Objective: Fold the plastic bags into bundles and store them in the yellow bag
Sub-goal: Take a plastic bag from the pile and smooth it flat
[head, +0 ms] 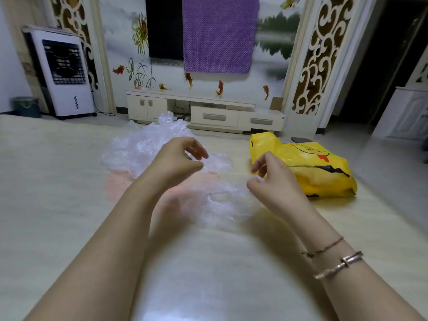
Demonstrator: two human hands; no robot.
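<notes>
Hands raised over pale table (58,205). Left hand (178,159) and right hand (271,176) each pinch a top edge of one clear plastic bag (220,200), thumb against curled fingers, bag stretched between them and draping onto the table. Heap of clear bags (143,144) just behind left hand. Yellow bag (312,170) lies on its side right of right hand. Bracelets (335,262) on right wrist.
</notes>
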